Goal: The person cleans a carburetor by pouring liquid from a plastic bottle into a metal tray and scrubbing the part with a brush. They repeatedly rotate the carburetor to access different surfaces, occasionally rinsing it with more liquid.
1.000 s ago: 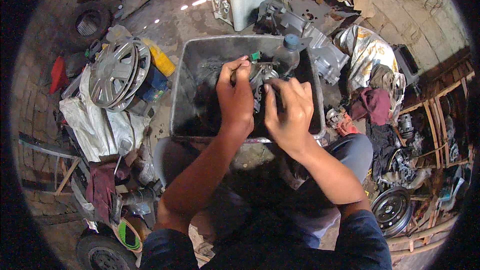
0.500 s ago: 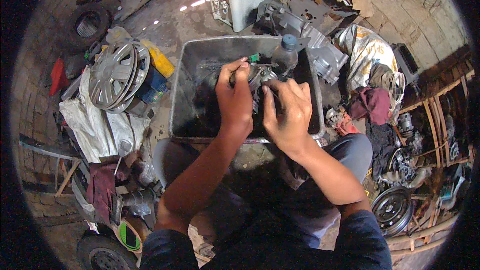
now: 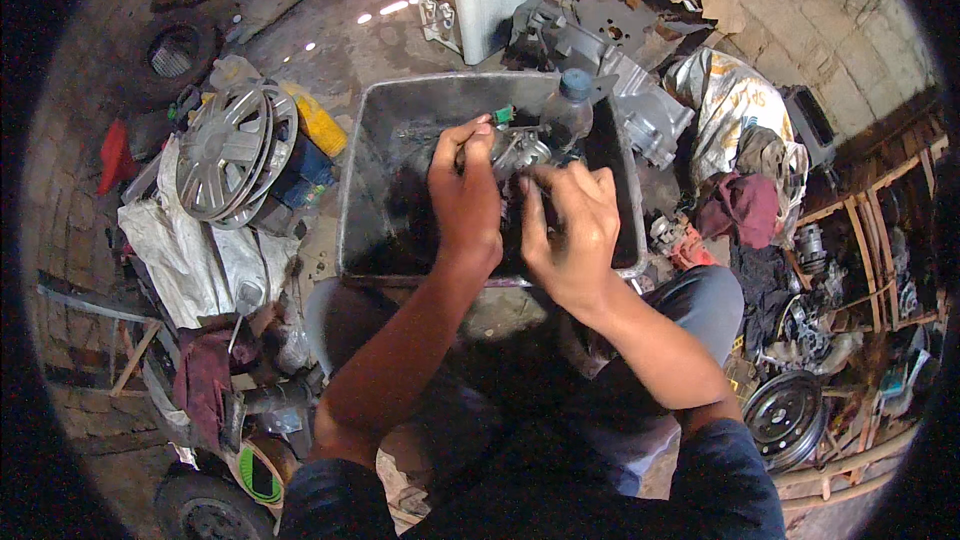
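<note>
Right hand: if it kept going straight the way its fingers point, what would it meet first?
Probably the metal part held over the tray: the right hand points up-left at it, and the left hand lies close beside. Depth is unclear.

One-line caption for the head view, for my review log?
Both hands, left hand and right hand, work a small metal part over a dark metal tray, plastic bottle beside.

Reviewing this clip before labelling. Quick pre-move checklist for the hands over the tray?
1. Left hand grips thin tool over tray: ok.
2. Right hand on metal part: ok, grip detail hidden.
3. Part sits above tray, not outside it: ok.
4. Bottle upright, capped, close behind part: ok, though it looks easy to knock.
5. Tool tip contact with part: cannot tell.
6. Tray steady on lap: cannot tell.
</note>
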Demonstrator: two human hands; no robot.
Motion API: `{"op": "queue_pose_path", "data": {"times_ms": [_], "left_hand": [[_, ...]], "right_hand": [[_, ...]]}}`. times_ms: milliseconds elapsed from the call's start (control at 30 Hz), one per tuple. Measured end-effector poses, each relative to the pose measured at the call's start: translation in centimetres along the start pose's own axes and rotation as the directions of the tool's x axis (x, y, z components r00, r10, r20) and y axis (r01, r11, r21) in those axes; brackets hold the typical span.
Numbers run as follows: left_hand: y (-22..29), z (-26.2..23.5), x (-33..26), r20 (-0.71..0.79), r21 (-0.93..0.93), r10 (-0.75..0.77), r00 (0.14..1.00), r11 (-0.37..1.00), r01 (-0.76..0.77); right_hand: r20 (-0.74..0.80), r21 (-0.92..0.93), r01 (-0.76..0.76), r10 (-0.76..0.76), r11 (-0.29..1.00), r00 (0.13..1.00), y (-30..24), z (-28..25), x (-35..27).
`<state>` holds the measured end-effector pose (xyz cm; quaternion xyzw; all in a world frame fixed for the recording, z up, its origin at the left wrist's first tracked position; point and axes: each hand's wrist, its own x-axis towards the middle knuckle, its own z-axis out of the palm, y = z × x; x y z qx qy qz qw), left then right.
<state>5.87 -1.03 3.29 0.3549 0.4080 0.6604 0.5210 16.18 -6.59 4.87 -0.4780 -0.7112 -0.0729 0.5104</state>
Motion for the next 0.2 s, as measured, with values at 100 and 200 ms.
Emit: {"op": "queue_pose_path", "data": {"times_ms": [100,200], "left_hand": [[-0.1,-0.1,0.1,-0.009,-0.021,-0.026,1.000,0.999,0.026],[0.1,0.0,0.1,-0.015,-0.044,-0.064,0.998,0.997,0.063]], "right_hand": [[-0.009,-0.007,-0.003,0.003,1.000,1.000,0.7,0.1,0.1],[0.004,-0.061,0.000,0.000,0.998,1.000,0.6,0.0,0.3]]}}
